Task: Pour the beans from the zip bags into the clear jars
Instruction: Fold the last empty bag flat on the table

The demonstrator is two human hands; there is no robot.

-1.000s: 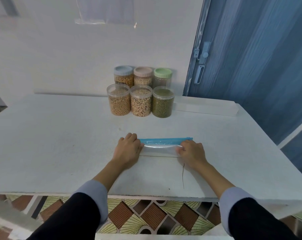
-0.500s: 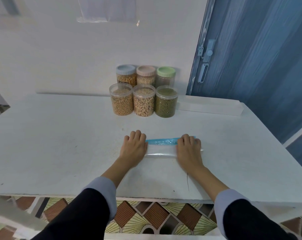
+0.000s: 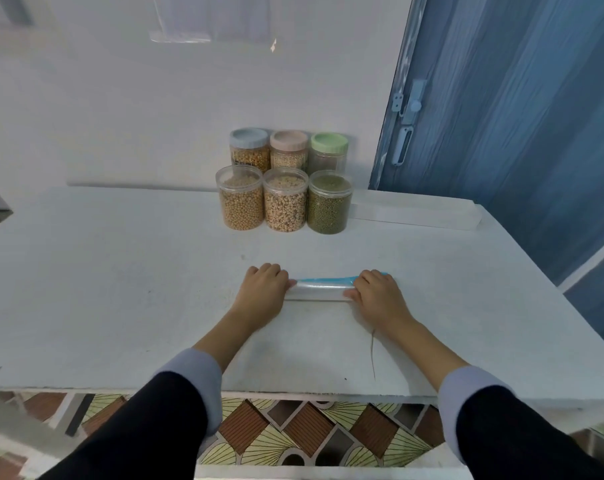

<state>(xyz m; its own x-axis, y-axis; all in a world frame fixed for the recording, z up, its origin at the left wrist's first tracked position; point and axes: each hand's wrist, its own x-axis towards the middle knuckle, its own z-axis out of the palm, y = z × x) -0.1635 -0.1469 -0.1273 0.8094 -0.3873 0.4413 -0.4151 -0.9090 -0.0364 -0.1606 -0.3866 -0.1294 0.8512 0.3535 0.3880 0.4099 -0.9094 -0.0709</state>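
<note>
An empty clear zip bag (image 3: 319,291) with a blue seal strip lies rolled into a narrow tube on the white table (image 3: 120,289). My left hand (image 3: 264,292) presses on its left end, and my right hand (image 3: 376,296) curls over its right end. Behind the bag stand three open clear jars: yellow beans (image 3: 240,199), pale speckled beans (image 3: 285,200) and green beans (image 3: 329,202). All three look full.
Three lidded jars stand behind the open ones against the wall: grey lid (image 3: 249,147), pink lid (image 3: 289,148), green lid (image 3: 329,150). A long white box (image 3: 415,213) lies at the back right. A blue door (image 3: 518,116) is on the right. A crack (image 3: 372,351) marks the tabletop.
The flat bag has become a tighter, narrower roll. Both hands have shifted forward over it, fingers curling onto its ends.
</note>
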